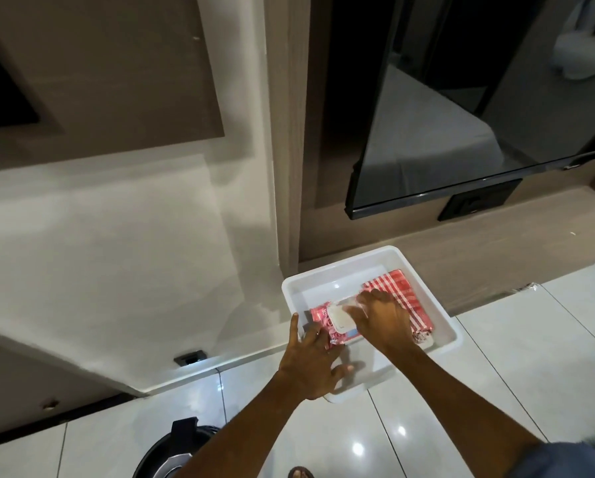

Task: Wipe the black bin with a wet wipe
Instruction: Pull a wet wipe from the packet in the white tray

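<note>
A red wet-wipe pack (320, 320) with a white flip lid (340, 319) lies in a white plastic tray (437, 312) on the floor. My left hand (311, 360) presses flat on the pack's near end, fingers spread. My right hand (380, 317) rests on the lid area, its fingers pinching at the opening; whether a wipe is between them I cannot tell. The black bin (172, 453) stands at the bottom left, partly cut off by the frame edge and my left forearm.
A red-and-white checked cloth (396, 288) lies folded in the tray beside the pack. The tray sits on glossy white tiles (496, 391) against a wooden unit with a black TV (461, 115) above. A white wall runs along the left. A foot (301, 472) shows at the bottom.
</note>
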